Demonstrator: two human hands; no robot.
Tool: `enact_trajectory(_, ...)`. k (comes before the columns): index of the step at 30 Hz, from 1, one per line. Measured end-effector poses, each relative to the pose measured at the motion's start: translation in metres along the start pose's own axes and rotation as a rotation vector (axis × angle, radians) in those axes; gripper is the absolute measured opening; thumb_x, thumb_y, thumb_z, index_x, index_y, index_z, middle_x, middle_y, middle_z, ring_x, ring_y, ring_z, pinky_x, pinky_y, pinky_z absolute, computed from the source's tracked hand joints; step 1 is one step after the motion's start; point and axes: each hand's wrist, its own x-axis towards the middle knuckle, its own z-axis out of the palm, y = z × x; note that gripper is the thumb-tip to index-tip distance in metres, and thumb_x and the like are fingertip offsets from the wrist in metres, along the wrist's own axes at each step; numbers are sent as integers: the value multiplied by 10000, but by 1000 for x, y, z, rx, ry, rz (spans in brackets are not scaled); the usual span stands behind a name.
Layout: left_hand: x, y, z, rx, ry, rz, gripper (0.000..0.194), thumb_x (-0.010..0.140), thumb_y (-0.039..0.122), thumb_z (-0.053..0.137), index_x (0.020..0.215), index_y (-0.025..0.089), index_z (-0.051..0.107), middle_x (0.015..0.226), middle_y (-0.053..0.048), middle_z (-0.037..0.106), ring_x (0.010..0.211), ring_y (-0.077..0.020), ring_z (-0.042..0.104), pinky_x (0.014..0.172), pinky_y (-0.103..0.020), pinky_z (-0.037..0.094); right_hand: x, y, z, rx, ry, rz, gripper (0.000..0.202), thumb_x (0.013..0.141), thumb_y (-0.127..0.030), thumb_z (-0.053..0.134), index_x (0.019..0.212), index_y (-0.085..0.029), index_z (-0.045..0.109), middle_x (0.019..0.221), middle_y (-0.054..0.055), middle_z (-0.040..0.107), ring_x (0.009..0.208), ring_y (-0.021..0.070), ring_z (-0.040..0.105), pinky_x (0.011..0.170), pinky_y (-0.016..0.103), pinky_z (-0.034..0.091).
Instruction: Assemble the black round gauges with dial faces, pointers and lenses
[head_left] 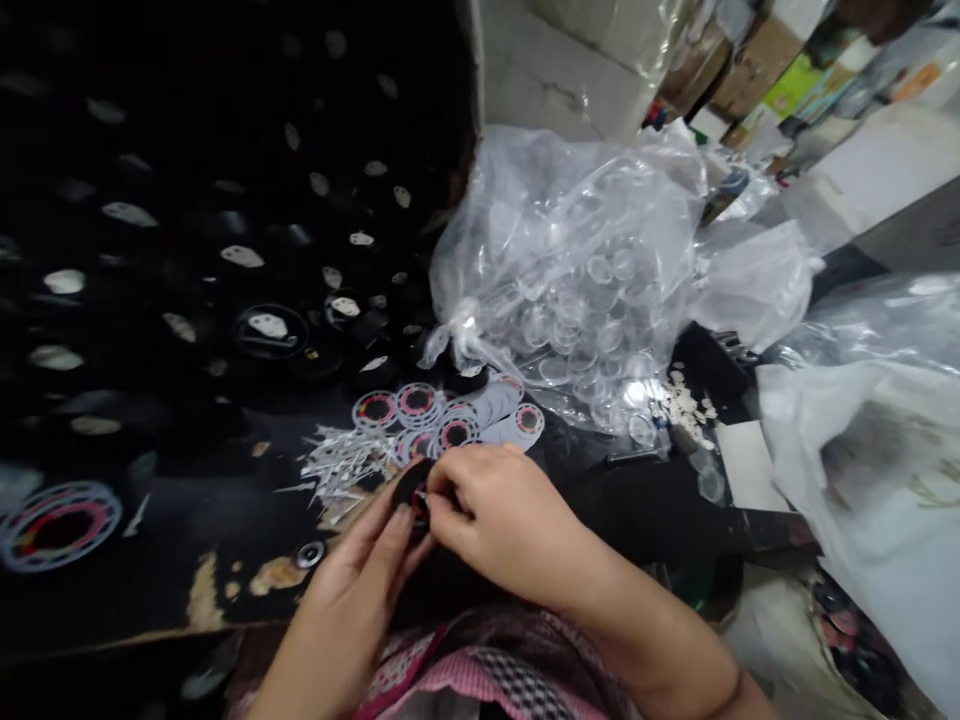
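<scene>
My left hand (375,560) is closed around a small black round part (409,484), with its thumb on the near edge. The fingers of my right hand (487,505) are pinched together at the part's face; whatever they hold is too small to make out. Just beyond my hands lie printed grey discs (457,430) with red and black centres. Left of these is a heap of thin silvery-white pointers (345,465). A small ringed piece (310,554) rests left of my left hand.
A clear bag of transparent round covers (570,300) lies beyond the discs. Many black parts with pale tags (268,325) fill the back left. A large printed disc (60,525) lies far left, and a white bag (870,470) stands right.
</scene>
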Motion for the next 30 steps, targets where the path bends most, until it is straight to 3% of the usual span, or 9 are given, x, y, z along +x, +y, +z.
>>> enact_trajectory(2,4,3,-1,43,-42,29,347,756,387,844,1088,323,766,1381,9,681,1363,-272,541,985,-270,560,5,20,-12,22,57,66,120,960,-223,576,901,-214,680,860,-20,735,819,128,673,758,239,466)
enact_trajectory(4,6,5,0,27,-55,46,392,740,416,851,1100,285,763,1383,-22,679,1375,-309,524,1021,-336,555,13,48,-23,-107,247,297,187,1001,-251,511,1015,-219,695,1005,27,750,937,149,690,841,262,490)
enact_trajectory(6,6,6,3,-14,-75,55,392,725,399,865,1074,250,767,1306,-46,721,1292,-320,600,993,-379,582,22,78,-29,-232,366,494,271,999,-244,496,1197,-150,655,1200,176,695,1110,264,659,942,412,479)
enact_trajectory(8,6,8,5,-41,-122,47,342,707,349,884,1009,233,775,1131,-41,782,1116,-283,708,916,-358,622,31,100,-33,-291,377,570,337,955,-240,565,1252,-96,632,1244,263,652,1161,355,637,959,512,461)
enact_trajectory(11,7,9,4,-60,-152,-13,252,693,303,897,891,208,773,936,-35,805,896,-232,767,792,-306,651,36,114,-35,-302,355,572,298,931,-252,602,1182,-117,688,1154,231,709,1072,344,691,928,471,494)
enact_trajectory(16,9,11,4,-162,-188,-125,154,797,266,823,915,188,761,984,-56,808,916,-222,767,849,-328,632,18,81,-23,-221,424,440,326,1018,-261,462,1224,-146,687,1189,152,743,1132,259,691,992,388,501)
enact_trajectory(22,13,15,7,-281,-152,-147,184,916,365,694,988,214,768,990,-34,801,878,-159,750,866,-288,610,-10,24,27,-62,327,-208,265,998,-318,569,1200,-225,715,1348,107,678,1207,240,633,1000,420,503)
enact_trajectory(26,12,11,5,-134,-167,31,227,787,354,823,972,230,780,1016,-25,794,928,-180,738,816,-251,601,-10,17,28,-26,332,-244,199,991,-303,585,1125,-256,724,1239,65,738,1216,257,598,1023,472,426)
enact_trajectory(30,8,5,2,14,-202,136,329,797,351,810,1106,248,767,1234,-53,750,1160,-261,678,936,-320,570,2,11,18,146,369,-19,327,1041,-426,455,920,-208,668,887,41,733,879,193,640,817,349,452)
